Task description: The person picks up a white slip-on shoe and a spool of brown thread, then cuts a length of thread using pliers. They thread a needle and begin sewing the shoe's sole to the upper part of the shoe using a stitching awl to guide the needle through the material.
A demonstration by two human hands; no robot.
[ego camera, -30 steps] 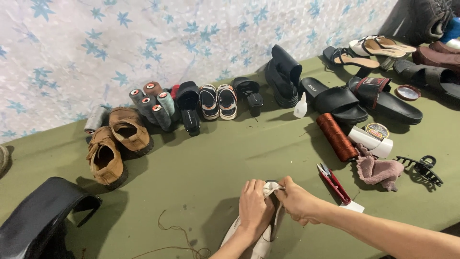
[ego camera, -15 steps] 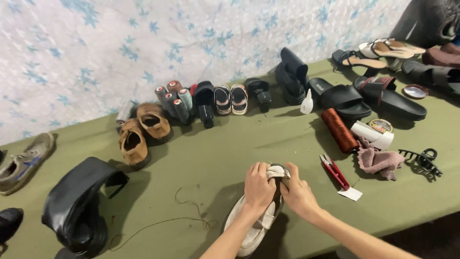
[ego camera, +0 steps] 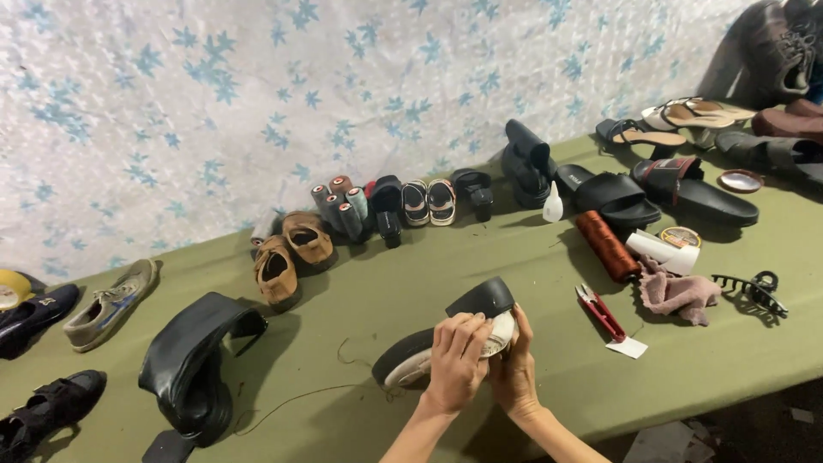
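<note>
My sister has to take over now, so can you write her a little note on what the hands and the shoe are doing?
Left hand: grip closed over the heel end of the shoe, fingers on top.
Right hand: holds the same heel end from the other side.
The shoe lies on its side on the green table, white sole showing, dark upper facing away.
A loose thread trails on the table to the left of the shoe. Red snips lie to the right, untouched.
Whether any stitching is done cannot be seen.

Even, soft daylight; faint shadows; sharp centre, slight edge distortion.
</note>
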